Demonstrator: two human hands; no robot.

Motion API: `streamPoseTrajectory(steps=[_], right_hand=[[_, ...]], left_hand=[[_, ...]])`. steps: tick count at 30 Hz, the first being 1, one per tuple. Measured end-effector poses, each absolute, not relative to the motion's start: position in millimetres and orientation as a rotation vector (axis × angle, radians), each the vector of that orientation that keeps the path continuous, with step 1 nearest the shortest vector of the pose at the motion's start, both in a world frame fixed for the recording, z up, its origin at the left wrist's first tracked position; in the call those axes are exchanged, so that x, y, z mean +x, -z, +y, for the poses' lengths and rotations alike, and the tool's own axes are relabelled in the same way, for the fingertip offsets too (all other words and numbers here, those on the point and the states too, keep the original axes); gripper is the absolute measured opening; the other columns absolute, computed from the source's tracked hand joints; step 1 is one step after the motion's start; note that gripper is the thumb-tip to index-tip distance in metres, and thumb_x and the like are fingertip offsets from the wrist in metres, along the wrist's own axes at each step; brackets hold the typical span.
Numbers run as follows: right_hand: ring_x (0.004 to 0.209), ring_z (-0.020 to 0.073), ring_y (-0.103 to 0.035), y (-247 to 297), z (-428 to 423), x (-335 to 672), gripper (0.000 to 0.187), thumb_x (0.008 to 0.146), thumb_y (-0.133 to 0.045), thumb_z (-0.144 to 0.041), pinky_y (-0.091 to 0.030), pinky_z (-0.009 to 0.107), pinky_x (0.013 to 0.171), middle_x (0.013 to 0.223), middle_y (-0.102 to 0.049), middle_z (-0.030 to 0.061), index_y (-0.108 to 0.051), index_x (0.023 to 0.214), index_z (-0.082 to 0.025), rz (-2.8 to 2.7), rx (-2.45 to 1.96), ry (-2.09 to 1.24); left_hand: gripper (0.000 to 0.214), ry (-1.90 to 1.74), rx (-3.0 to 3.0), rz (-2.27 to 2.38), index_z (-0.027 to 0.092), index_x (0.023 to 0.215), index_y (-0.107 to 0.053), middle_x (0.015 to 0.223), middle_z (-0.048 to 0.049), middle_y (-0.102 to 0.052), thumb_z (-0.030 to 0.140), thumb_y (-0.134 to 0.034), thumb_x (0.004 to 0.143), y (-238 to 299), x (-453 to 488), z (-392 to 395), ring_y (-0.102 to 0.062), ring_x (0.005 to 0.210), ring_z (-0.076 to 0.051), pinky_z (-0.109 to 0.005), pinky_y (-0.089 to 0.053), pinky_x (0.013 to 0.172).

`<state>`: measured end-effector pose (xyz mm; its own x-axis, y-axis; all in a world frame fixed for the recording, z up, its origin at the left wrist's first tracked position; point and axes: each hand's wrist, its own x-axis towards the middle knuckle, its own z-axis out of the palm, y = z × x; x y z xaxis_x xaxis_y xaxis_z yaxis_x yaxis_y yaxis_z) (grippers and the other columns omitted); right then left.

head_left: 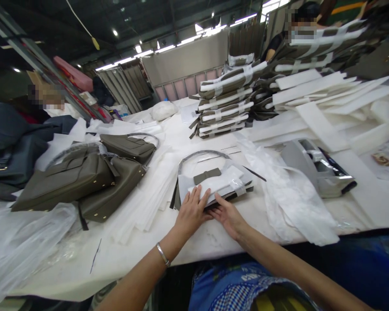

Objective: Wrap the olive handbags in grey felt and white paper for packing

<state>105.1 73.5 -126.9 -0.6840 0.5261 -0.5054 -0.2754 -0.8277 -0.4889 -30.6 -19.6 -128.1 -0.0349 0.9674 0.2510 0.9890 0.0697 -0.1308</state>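
A grey-brown handbag (251, 188) lies on the white-covered table in front of me, partly covered by a white sheet (227, 178). Its wrapped handle (201, 152) arches up on the far side, and a small grey-brown bow-shaped piece (207, 176) rests on the sheet. My left hand (192, 209) is open, fingers spread flat over the sheet at the bag's near edge. That same edge sits between the thumb and fingers of my right hand (226, 217), which appears closed on it. The right fingertips are partly hidden.
More handbags (71, 177) lie at left, beside dark blue bags (16, 151). A stack of wrapped handbags (227, 101) stands behind. To the right are a grey tape dispenser (303, 166), crumpled white wrapping (288, 203) and white strips (320, 121). A person (274, 47) is at the back right.
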Motion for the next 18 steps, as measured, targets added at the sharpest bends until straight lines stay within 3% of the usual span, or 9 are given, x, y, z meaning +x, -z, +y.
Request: streamPoseTrajectory(steps=[6, 11, 14, 18], right_hand=[[0.090, 0.0205, -0.070, 124.3, 75.0, 102.6, 0.033, 0.082, -0.069, -0.028, -0.058, 0.034, 0.082, 0.106, -0.074, 0.0081, -0.064, 0.112, -0.017, -0.610, -0.933, -2.378], [0.098, 0.0237, -0.070, 111.3, 88.8, 128.2, 0.041, 0.082, -0.070, -0.038, -0.055, 0.040, 0.091, 0.112, -0.072, 0.0075, -0.064, 0.119, -0.019, -1.232, -0.793, -2.340], [0.107, 0.0283, -0.067, 107.8, 107.6, 171.1, 0.039, 0.084, -0.068, -0.038, -0.049, 0.047, 0.101, 0.113, -0.073, 0.0078, -0.068, 0.120, -0.022, -1.941, -0.741, -1.824], [0.137, 0.0312, -0.044, 125.1, 131.3, 237.2, 0.036, 0.090, -0.061, -0.032, -0.023, 0.054, 0.120, 0.136, -0.061, 0.0075, -0.067, 0.125, -0.024, -2.341, -0.790, -0.881]], left_hand=[[0.081, 0.145, -1.899, -2.080, 0.024, 0.156, -0.018, 0.158, -0.0172, -0.032, 0.024, -0.063, 0.088, 127.6, -27.7, -18.5, -0.034, 0.144, -0.033, -0.049, -0.040, 0.112], [0.082, 0.318, -1.869, -2.069, 0.020, 0.157, -0.008, 0.155, -0.0158, -0.038, 0.021, -0.056, 0.091, 131.3, -33.7, -20.8, -0.043, 0.139, -0.030, -0.044, -0.045, 0.109], [0.082, 0.382, -1.856, -2.101, 0.022, 0.157, -0.005, 0.155, -0.0123, -0.038, 0.017, -0.054, 0.092, 131.3, -43.2, -25.8, -0.045, 0.137, -0.026, -0.038, -0.048, 0.107], [0.083, 0.443, -1.784, -2.172, 0.029, 0.157, -0.007, 0.154, -0.0070, -0.041, 0.016, -0.055, 0.091, 130.3, -50.2, -32.6, -0.052, 0.131, -0.024, -0.034, -0.055, 0.097]])
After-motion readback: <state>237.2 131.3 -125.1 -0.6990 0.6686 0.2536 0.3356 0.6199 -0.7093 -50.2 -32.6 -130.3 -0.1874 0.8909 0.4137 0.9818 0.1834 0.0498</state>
